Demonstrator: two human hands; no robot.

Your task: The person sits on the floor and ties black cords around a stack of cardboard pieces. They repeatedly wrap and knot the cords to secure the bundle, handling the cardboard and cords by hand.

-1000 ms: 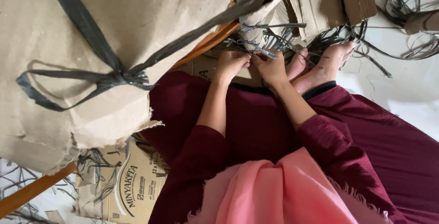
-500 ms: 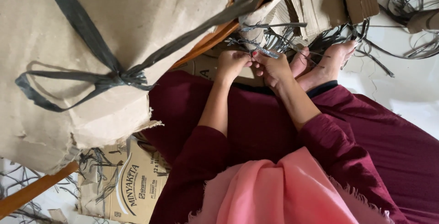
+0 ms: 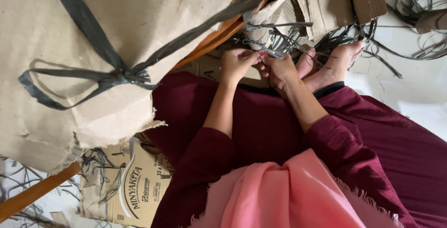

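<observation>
I sit on the floor in dark red clothes with a pink cloth (image 3: 284, 195) over my lap. My left hand (image 3: 236, 63) and my right hand (image 3: 279, 68) meet close together in front of my bare feet (image 3: 335, 63). Both pinch thin grey plastic strips (image 3: 274, 51) that run up to a tangled bunch at a bundle of cardboard (image 3: 298, 9). The fingertips of the two hands almost touch around the strips.
A big bundle of brown cardboard (image 3: 93, 46) tied with a knotted grey strap (image 3: 123, 74) fills the left. An orange wooden bar (image 3: 219, 32) passes behind it. A flattened printed carton (image 3: 125, 188) lies at lower left. Loose grey strips (image 3: 409, 4) litter the white floor at right.
My hands have shifted slightly and the right hand has drawn a little apart from the left, still working the strips. The bundle and my feet stay put.
</observation>
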